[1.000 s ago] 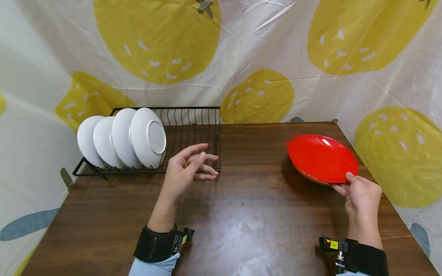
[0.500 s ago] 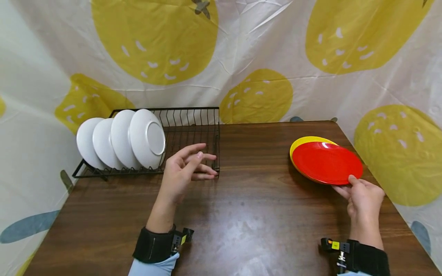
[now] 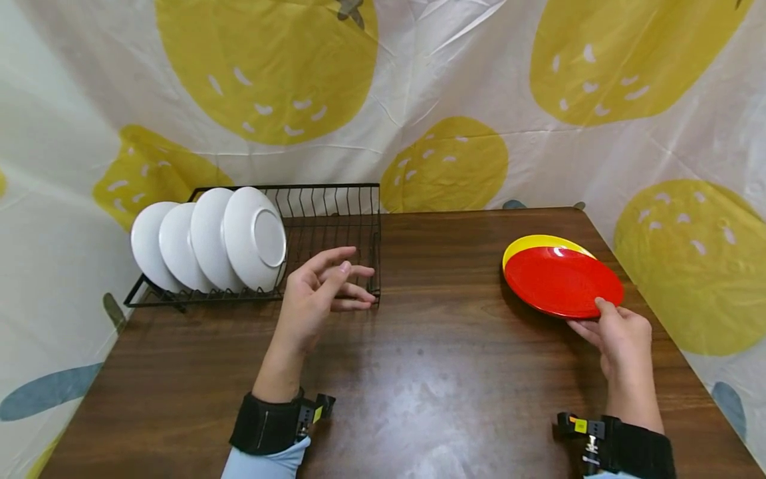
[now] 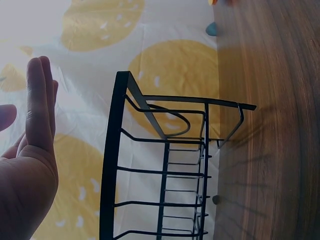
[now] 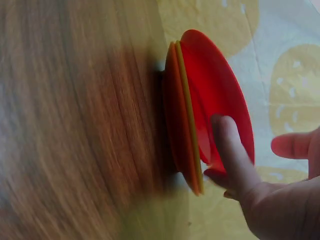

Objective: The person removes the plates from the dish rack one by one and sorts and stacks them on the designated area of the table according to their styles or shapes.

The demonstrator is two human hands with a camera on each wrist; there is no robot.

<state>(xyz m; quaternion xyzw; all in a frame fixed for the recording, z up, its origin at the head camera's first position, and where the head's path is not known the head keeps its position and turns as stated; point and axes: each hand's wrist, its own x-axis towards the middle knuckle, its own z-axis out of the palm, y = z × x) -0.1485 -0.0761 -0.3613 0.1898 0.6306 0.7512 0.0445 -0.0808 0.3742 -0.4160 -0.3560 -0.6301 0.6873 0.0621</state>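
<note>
My right hand (image 3: pixel 625 336) pinches the near right rim of a red plate (image 3: pixel 562 283), thumb on top and fingers beneath. The red plate overlaps a yellow plate (image 3: pixel 544 241), whose far edge shows behind it. From the right wrist, the red plate (image 5: pixel 215 90) stands tilted away from the yellow rim (image 5: pixel 187 110), with an orange plate (image 5: pixel 175 110) under that. My left hand (image 3: pixel 314 289) holds nothing, its fingers loosely bent in front of the right end of a black wire dish rack (image 3: pixel 335 233). Several white dishes (image 3: pixel 254 239) lean upright in the rack's left half.
A brown wooden table (image 3: pixel 419 372) carries everything. Its right edge runs close beside the plates and my right hand. A fruit-patterned cloth (image 3: pixel 443 73) hangs behind the table and along both sides. The rack's wire end (image 4: pixel 200 150) rises beside my left hand.
The red plate has slid off its match with the stack toward me, uncovering the yellow plate's far rim, then shifted slightly back left with my right hand. My left hand has stayed almost still.
</note>
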